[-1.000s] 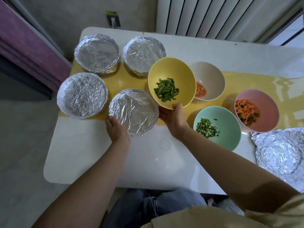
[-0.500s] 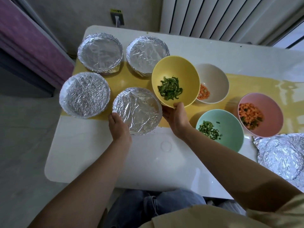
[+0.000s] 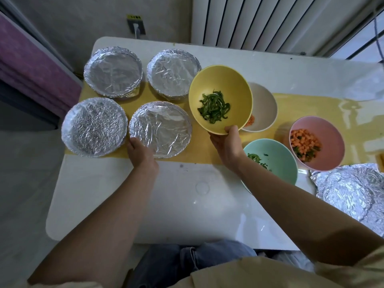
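White desk (image 3: 176,204) against a radiator wall, with a yellow mat (image 3: 197,157) running across it. I have my right hand (image 3: 226,144) gripping the near rim of the yellow bowl (image 3: 228,84), thumb over the lip. The bowl is raised and tilted toward me above the mat's middle, green pepper strips (image 3: 214,107) inside. My left hand (image 3: 139,152) holds the near edge of a foil-lined plate (image 3: 160,129) at the mat's front edge, fingers out of sight beneath. Beige bowl (image 3: 264,104), green bowl (image 3: 278,159) and pink bowl (image 3: 324,129) sit toward the desk's right edge.
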Demonstrator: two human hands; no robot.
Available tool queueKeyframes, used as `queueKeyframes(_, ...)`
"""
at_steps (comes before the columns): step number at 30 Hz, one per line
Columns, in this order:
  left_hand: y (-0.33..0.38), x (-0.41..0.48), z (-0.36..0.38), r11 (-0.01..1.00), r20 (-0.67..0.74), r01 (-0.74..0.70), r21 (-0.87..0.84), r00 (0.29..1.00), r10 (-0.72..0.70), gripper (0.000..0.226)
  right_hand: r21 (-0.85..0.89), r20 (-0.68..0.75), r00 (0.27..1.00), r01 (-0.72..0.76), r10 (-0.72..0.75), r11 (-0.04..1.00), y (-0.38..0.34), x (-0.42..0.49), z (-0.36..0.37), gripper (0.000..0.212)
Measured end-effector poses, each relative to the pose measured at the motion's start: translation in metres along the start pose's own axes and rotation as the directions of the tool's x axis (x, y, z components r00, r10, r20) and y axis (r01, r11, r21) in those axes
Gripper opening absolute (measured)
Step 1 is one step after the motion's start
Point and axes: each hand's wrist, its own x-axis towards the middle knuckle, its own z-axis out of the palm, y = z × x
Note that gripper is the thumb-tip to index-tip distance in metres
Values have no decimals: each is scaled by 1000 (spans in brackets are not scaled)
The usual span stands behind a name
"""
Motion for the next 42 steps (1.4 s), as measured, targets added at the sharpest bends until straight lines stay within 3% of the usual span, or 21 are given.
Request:
queueKeyframes(4,5,-1,-1,999,-9,6,37,1000,-6,41,35,9,1000,-4,4,999,-5,-2,0,41)
queueKeyframes(8,9,1,-9,995,86,53,85,994,-60,42,5,-12,1000,-17,17,1000,-5,-5,3,54)
queueKeyframes(13,15,6,-22,983,217,81,162,969,-115,39,-13,10,1000,12,-12,1000,-6,-17,9,29)
queueKeyframes(21,13,-19,-57,961,175,89,260,975,-138,13,-125,-51,994,85,-92,989,10,-46,-4,35)
queueKeyframes(24,13,-34,-74,960,155,52,275,983,-97,29,-151,-56,992,102,-111,983,24,-65,-8,37)
queueKeyframes(29,6,-64,-110,936,210,-12,352,975,-66,26,-321,-37,995,74,-91,944,61,-101,-29,49)
queueKeyframes(32,-2,-85,-128,928,326,19,371,933,-150,17,-439,-23,998,37,-53,898,84,-124,-44,46)
queueKeyframes(36,-12,-104,-149,916,471,29,401,851,-234,34,-518,-14,999,-38,36,854,109,-146,-57,47)
queueKeyframes(42,-28,-121,-163,888,575,-58,456,781,-244,33,-606,-57,996,-87,66,790,125,-164,-69,43)
